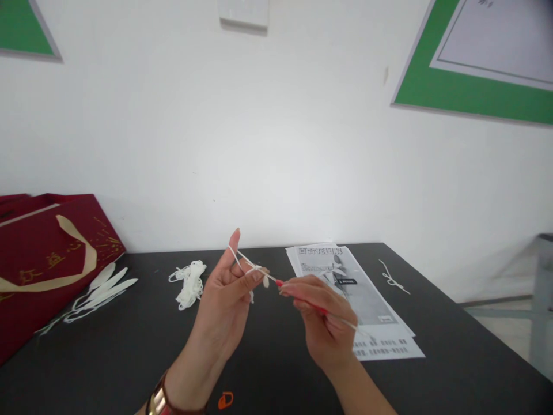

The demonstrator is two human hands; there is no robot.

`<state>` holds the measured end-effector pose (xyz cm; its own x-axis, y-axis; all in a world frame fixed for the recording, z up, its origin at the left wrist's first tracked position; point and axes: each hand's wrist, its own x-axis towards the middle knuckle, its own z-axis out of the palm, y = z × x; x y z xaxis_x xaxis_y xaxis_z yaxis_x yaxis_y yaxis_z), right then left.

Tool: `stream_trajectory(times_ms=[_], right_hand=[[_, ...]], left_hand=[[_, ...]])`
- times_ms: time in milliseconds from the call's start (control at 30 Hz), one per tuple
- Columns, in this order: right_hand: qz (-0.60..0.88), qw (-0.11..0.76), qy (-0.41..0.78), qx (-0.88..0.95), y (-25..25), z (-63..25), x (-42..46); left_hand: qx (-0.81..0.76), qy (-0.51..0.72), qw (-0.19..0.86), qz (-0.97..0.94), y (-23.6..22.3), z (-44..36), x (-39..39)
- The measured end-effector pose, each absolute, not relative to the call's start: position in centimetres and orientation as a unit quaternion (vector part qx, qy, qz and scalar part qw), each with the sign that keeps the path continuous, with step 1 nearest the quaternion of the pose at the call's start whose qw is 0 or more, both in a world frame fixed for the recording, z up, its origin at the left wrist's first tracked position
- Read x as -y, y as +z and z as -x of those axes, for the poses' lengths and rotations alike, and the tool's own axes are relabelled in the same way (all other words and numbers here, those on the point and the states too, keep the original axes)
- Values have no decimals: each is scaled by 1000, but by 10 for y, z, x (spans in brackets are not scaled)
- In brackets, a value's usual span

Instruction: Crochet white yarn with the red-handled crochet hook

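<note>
My left hand [228, 294] is raised over the table with its index finger up and white yarn [234, 253] looped around that finger. Thumb and fingertips pinch a small white crocheted piece [265, 281]. In my right hand [324, 314] is a crochet hook [319, 309] with a red grip, held like a pen. The hook's metal shaft points left and meets the yarn by the left thumb; its very tip is hard to make out. A loose bundle of white yarn [190, 285] lies on the table left of my left hand.
A dark red gift bag [47, 253] stands at the left, beside several white crocheted leaf shapes [106, 291]. Printed sheets [371, 288] lie right of centre on the black table [268, 374]. A short tied cord [393, 281] is farther right; an orange stitch marker [225, 400] lies in front.
</note>
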<state>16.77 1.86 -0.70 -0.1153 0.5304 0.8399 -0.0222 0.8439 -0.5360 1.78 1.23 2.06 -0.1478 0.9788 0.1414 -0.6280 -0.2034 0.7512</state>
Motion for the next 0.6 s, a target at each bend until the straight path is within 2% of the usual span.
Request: stream_trajectory(times_ms=[100, 200, 300, 600], right_hand=[[138, 596, 81, 787, -11, -169, -16], [129, 571, 1, 811, -13, -169, -15], [159, 593, 42, 788, -12, -168, -15], [219, 674, 242, 663, -5, -168, -17]], left_hand=[[-278, 710, 556, -330, 21, -16, -13], [-317, 728, 467, -390, 20, -17, -15], [-345, 723, 419, -428, 18, -18, -16], [-354, 707, 421, -444, 19, -17, -17]])
